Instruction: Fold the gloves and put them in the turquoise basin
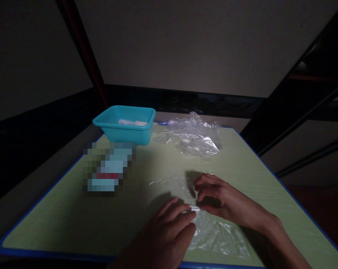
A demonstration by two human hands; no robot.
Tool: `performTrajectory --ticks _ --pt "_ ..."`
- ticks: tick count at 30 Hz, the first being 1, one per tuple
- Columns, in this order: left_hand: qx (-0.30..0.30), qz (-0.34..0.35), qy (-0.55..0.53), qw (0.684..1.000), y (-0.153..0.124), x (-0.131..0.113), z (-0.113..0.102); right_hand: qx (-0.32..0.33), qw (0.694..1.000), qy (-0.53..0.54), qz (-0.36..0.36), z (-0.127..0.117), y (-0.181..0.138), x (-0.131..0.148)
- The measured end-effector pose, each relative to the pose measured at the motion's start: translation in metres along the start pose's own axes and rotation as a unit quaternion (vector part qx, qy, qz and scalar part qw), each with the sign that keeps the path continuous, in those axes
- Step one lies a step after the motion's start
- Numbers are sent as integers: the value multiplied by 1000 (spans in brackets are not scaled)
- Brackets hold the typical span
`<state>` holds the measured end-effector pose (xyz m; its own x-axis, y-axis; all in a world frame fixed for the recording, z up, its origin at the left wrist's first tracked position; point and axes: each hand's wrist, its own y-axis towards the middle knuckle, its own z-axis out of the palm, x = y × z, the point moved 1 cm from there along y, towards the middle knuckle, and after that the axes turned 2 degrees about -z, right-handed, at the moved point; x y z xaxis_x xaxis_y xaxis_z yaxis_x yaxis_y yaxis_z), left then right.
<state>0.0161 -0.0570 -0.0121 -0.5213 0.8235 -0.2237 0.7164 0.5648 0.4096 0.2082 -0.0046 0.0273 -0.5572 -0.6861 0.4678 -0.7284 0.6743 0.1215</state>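
Note:
A thin clear plastic bag lies spread flat and wrinkled near the front of the table, with a bright fold by my fingertips. My left hand rests palm down at the bag's left side, fingers stretched out. From the right comes my right hand, its fingers curled toward the thumb in a loose pinch at the fold. The exact contact of the fingertips with the film is hard to make out. Beyond the hands, a crumpled heap of clear plastic bags sits toward the back.
A turquoise plastic basin stands at the back left, holding something white. In front of it lies a pixelated light-blue object. The pale green table has a blue edge, with a wall behind it.

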Motion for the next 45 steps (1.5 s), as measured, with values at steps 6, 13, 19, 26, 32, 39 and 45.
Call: performTrajectory --ticks 6,13,19,26,32,39,45 --pt "25 -43 8 999 3 -2 2 2 1000 -6 -20 5 0 -4" --pt "50 -37 13 998 2 2 2 -31 998 -50 13 6 -3 -8" --pt "56 -40 28 997 0 2 5 -19 1000 -1 9 4 -3 -4" --pt "49 -52 22 997 0 0 6 0 1000 12 4 10 -2 -1" --pt "34 -73 -14 997 2 -2 5 28 999 6 20 18 1 2" --pt "61 -85 -22 994 2 -3 3 36 999 -7 32 20 6 9" --pt "67 -88 -12 994 1 -3 3 27 998 31 43 20 5 8"
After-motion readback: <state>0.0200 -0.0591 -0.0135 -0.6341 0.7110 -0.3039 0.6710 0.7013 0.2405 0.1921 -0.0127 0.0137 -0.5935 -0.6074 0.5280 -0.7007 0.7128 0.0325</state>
